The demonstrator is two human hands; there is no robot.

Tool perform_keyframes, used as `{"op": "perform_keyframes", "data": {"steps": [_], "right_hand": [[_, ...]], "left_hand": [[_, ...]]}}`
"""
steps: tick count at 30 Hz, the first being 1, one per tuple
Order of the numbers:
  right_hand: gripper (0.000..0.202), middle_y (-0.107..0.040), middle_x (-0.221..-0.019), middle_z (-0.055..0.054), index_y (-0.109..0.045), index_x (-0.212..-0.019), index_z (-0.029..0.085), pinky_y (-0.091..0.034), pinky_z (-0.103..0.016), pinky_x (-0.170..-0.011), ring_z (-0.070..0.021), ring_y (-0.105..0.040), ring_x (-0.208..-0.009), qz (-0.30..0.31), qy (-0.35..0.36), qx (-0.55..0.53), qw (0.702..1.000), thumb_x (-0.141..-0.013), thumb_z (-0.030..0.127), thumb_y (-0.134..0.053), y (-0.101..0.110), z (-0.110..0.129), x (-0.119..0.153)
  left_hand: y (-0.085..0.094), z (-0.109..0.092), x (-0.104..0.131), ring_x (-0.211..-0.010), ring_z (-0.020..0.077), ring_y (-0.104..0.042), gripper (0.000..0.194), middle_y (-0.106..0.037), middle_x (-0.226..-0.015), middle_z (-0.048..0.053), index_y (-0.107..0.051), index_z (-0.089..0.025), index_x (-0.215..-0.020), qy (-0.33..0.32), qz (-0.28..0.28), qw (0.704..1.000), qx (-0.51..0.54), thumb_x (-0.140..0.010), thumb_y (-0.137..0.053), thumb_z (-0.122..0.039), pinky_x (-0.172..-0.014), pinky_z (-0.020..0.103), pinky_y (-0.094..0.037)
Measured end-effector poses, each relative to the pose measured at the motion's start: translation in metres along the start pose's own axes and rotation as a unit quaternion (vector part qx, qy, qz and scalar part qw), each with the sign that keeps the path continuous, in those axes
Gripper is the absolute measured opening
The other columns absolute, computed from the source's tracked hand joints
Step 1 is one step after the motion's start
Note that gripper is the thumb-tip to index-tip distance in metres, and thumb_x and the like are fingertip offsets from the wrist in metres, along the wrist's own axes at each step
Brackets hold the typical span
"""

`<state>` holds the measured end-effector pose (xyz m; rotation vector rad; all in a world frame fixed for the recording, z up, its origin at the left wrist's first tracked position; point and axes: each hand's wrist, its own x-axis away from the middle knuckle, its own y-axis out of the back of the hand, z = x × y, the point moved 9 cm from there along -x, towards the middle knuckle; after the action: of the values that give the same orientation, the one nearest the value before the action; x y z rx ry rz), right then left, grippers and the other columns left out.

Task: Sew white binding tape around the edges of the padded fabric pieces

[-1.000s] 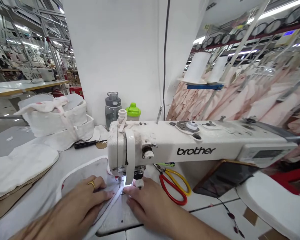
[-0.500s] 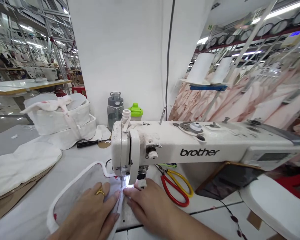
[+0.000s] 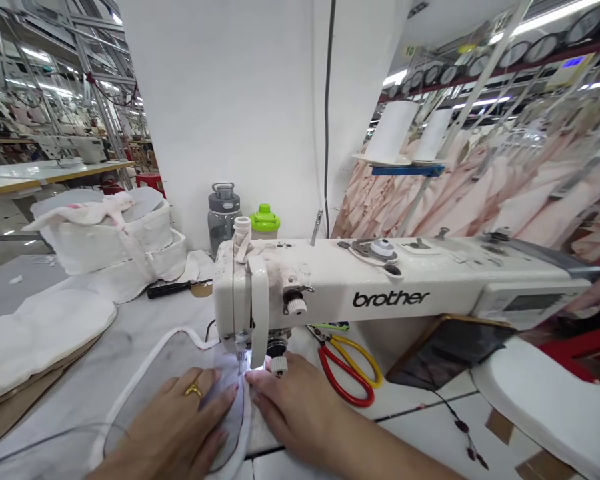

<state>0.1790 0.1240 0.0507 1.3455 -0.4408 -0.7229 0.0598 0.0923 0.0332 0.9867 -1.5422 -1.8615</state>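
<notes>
A sheer grey fabric piece with a thick white edge point(image 3: 147, 363) lies under the needle of a white sewing machine point(image 3: 325, 280). My left hand point(image 3: 177, 417), with a gold ring, rests on the sheer part with its fingers apart. To the right of the needle, my right hand point(image 3: 300, 403) touches the white edge with its index fingertip; its other fingers are curled beneath, and whether they pinch the edge is hidden. The needle area is lit by a small lamp.
Red and yellow scissors point(image 3: 353, 370) lie right of my right hand, beside a dark tablet point(image 3: 445, 350). A black screwdriver point(image 3: 170, 289), white bundles point(image 3: 110, 233) and stacked white pieces point(image 3: 40, 327) are left. Bottles point(image 3: 223, 217) stand behind the machine.
The view has shifted slightly. The fabric's white edge has turned and now runs down between my hands from the needle. My left fingers are a little more spread on the sheer part.
</notes>
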Motion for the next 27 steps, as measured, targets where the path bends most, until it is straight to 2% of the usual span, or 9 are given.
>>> {"op": "perform_keyframes", "data": {"steps": [5, 9, 12, 16, 21, 25, 27], "right_hand": [[0.025, -0.067, -0.091, -0.004, -0.067, -0.106, 0.024, -0.039, -0.033, -0.073, -0.0221, -0.058, -0.085, 0.009, 0.045, -0.007, 0.999, -0.1, 0.03, -0.043, -0.003, 0.004, 0.001], [0.025, -0.067, -0.095, -0.005, -0.066, -0.11, 0.024, -0.039, -0.033, -0.073, -0.0226, -0.058, -0.087, 0.007, 0.032, -0.008, 0.999, -0.099, 0.029, -0.043, -0.001, 0.003, 0.001], [0.025, -0.066, -0.095, -0.005, -0.065, -0.113, 0.024, -0.039, -0.033, -0.074, -0.0227, -0.058, -0.088, 0.008, 0.021, -0.005, 1.0, -0.099, 0.028, -0.044, 0.0, 0.003, 0.002], [0.023, -0.065, -0.092, -0.004, -0.065, -0.108, 0.024, -0.038, -0.032, -0.073, -0.0213, -0.057, -0.086, 0.018, 0.049, -0.013, 0.999, -0.1, 0.031, -0.044, -0.003, 0.008, 0.005], [0.026, -0.066, -0.094, -0.004, -0.065, -0.114, 0.026, -0.039, -0.033, -0.074, -0.0224, -0.057, -0.087, 0.013, 0.029, -0.014, 0.999, -0.099, 0.03, -0.044, -0.005, 0.004, 0.004], [0.028, -0.067, -0.097, -0.005, -0.065, -0.118, 0.026, -0.04, -0.034, -0.074, -0.0235, -0.058, -0.087, 0.018, 0.0, -0.006, 1.0, -0.099, 0.03, -0.044, -0.005, 0.0, 0.002], [0.029, -0.067, -0.098, -0.005, -0.065, -0.118, 0.026, -0.04, -0.034, -0.075, -0.0234, -0.059, -0.088, 0.015, 0.001, -0.008, 1.0, -0.099, 0.03, -0.044, -0.005, 0.0, 0.002]], "left_hand": [[0.002, 0.002, -0.006, -0.1, 0.0303, -0.068, 0.039, -0.071, -0.121, 0.011, -0.065, -0.028, -0.127, 0.025, -0.024, 0.999, 0.0, -0.09, -0.052, -0.026, -0.082, 0.044, -0.058], [0.007, 0.004, -0.013, -0.09, 0.0278, -0.069, 0.038, -0.073, -0.106, 0.013, -0.07, -0.022, -0.12, 0.014, -0.029, 0.999, 0.023, -0.089, -0.049, -0.02, -0.076, 0.042, -0.058], [0.007, 0.012, -0.015, -0.089, 0.0283, -0.066, 0.036, -0.071, -0.1, 0.011, -0.07, -0.024, -0.119, 0.033, -0.048, 0.997, 0.053, -0.089, -0.05, -0.019, -0.076, 0.044, -0.056], [0.0, 0.02, -0.016, -0.093, 0.0277, -0.061, 0.033, -0.068, -0.101, 0.009, -0.069, -0.026, -0.118, 0.04, -0.067, 0.993, 0.092, -0.093, -0.048, -0.02, -0.081, 0.043, -0.053], [0.009, 0.018, -0.02, -0.085, 0.0213, -0.059, 0.04, -0.062, -0.085, 0.004, -0.071, -0.03, -0.103, -0.009, -0.048, 0.986, 0.159, -0.099, -0.033, -0.018, -0.075, 0.033, -0.049], [0.01, 0.016, -0.02, -0.083, 0.0203, -0.058, 0.038, -0.061, -0.088, 0.004, -0.068, -0.033, -0.113, -0.025, 0.007, 0.983, 0.182, -0.099, -0.037, -0.017, -0.072, 0.031, -0.049], [0.009, 0.017, -0.019, -0.08, 0.0203, -0.058, 0.037, -0.061, -0.085, 0.004, -0.068, -0.032, -0.115, -0.017, -0.007, 0.987, 0.159, -0.099, -0.038, -0.019, -0.071, 0.03, -0.049]]}}
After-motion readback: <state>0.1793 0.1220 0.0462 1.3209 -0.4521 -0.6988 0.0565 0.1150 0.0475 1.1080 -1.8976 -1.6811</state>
